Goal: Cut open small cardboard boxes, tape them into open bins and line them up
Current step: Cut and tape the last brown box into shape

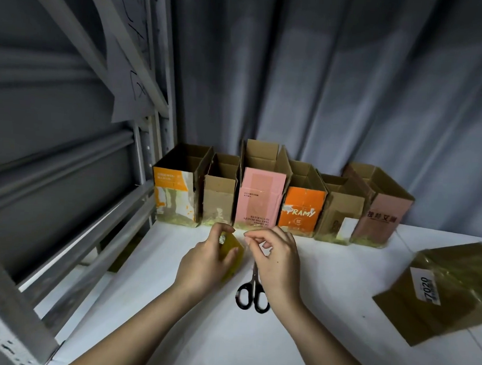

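Several open cardboard bins stand in a row at the back of the white table (325, 312), among them an orange-and-white one (174, 198), a pink one (260, 200) and an orange one (302, 210). My left hand (205, 264) grips a yellowish roll of tape (234, 258) in front of the row. My right hand (277, 259) pinches the tape's free end (248, 235) between thumb and fingers, close beside the roll. Black-handled scissors (252, 293) lie on the table, partly under my right hand.
A flattened brown cardboard box (446, 293) with a white label lies at the right of the table. A grey metal shelf frame (72, 229) rises along the left edge. A grey curtain (323, 89) hangs behind the bins.
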